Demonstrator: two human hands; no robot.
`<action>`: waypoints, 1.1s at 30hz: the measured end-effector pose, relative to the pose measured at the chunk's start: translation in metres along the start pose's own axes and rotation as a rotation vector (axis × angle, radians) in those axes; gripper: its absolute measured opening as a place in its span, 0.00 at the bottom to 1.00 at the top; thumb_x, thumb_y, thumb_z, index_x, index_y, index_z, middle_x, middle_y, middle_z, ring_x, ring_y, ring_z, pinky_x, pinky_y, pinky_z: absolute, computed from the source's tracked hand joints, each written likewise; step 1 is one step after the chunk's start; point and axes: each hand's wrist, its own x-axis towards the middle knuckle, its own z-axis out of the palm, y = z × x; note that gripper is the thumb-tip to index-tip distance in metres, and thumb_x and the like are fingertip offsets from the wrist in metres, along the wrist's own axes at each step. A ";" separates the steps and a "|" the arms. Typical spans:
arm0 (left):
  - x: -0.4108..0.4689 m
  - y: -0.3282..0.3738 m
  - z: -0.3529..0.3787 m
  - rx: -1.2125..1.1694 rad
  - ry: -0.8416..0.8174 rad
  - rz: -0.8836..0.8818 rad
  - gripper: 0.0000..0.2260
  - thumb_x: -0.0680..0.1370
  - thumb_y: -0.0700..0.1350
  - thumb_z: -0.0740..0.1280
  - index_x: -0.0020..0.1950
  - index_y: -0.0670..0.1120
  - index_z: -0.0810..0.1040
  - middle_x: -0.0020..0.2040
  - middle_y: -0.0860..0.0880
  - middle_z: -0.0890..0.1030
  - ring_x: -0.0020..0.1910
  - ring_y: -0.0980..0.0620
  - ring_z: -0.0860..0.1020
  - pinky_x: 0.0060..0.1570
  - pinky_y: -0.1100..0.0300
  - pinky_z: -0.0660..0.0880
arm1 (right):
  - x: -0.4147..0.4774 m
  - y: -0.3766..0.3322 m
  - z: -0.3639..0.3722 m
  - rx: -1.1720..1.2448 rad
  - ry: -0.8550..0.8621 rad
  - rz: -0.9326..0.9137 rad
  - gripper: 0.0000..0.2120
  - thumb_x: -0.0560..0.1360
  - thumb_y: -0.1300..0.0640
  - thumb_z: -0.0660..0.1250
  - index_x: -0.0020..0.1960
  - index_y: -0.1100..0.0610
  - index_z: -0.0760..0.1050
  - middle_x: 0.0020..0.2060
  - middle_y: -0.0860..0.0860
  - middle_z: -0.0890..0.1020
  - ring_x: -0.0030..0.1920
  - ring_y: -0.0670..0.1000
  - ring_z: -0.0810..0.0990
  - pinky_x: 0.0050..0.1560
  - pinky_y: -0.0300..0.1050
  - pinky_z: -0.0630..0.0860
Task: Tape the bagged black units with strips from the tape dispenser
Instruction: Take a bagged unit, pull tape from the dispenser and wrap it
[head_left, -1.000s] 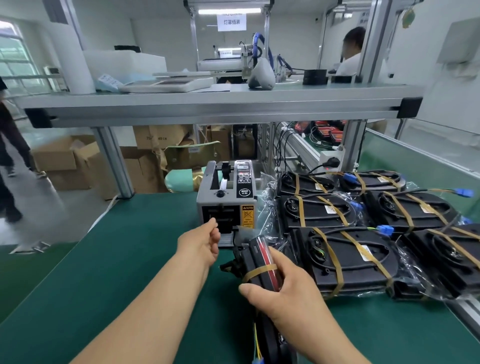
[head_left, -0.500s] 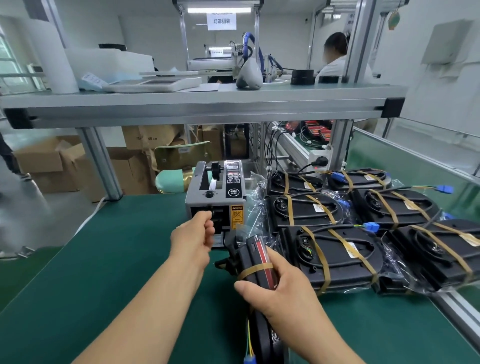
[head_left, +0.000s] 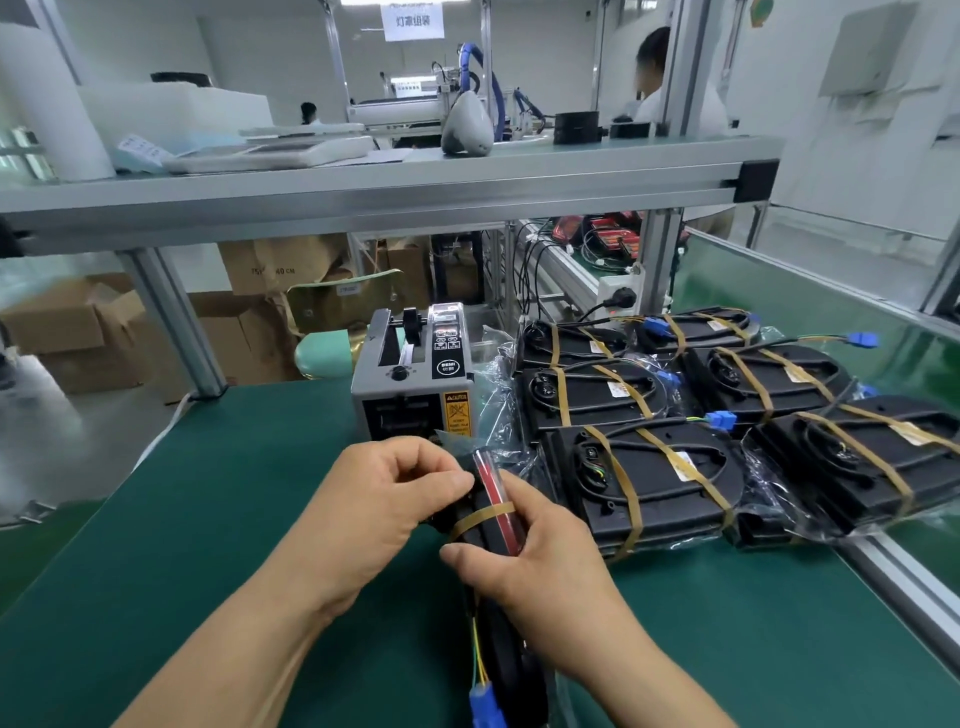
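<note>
Right hand (head_left: 524, 556) grips the unit (head_left: 491, 483) on edge, one strip (head_left: 480, 515) already round it. Left hand (head_left: 384, 499) pinches its top edge, probably laying another strip, which then needs wrapping taut.

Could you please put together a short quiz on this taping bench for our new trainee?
1. True or false: the tape dispenser stands to the left of the taped units on the green mat.
2. What does the right hand grip? A) the black unit stood on edge; B) the tape dispenser; C) a cardboard box.
3. Fill in: the connector on that unit's wires is ____.
Key: 1 true; 2 A; 3 blue.
</note>
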 end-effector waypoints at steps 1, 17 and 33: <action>0.000 -0.002 0.000 0.020 0.009 0.007 0.05 0.73 0.42 0.74 0.38 0.46 0.82 0.36 0.47 0.81 0.36 0.54 0.76 0.44 0.56 0.73 | 0.000 0.000 0.000 0.006 -0.004 0.000 0.17 0.68 0.52 0.75 0.53 0.39 0.77 0.30 0.43 0.78 0.31 0.41 0.74 0.37 0.38 0.74; 0.000 -0.003 0.001 0.146 0.124 0.037 0.05 0.73 0.44 0.74 0.36 0.49 0.82 0.35 0.41 0.80 0.32 0.54 0.74 0.36 0.62 0.73 | 0.000 -0.002 0.004 -0.016 0.010 0.006 0.16 0.67 0.52 0.75 0.53 0.43 0.77 0.32 0.44 0.79 0.31 0.42 0.74 0.37 0.42 0.76; -0.003 -0.012 0.007 0.273 0.271 0.070 0.06 0.70 0.48 0.74 0.37 0.58 0.80 0.28 0.59 0.75 0.27 0.61 0.71 0.30 0.66 0.69 | 0.000 -0.002 0.009 -0.079 0.031 -0.006 0.18 0.65 0.49 0.74 0.54 0.45 0.77 0.30 0.43 0.77 0.29 0.41 0.71 0.34 0.37 0.71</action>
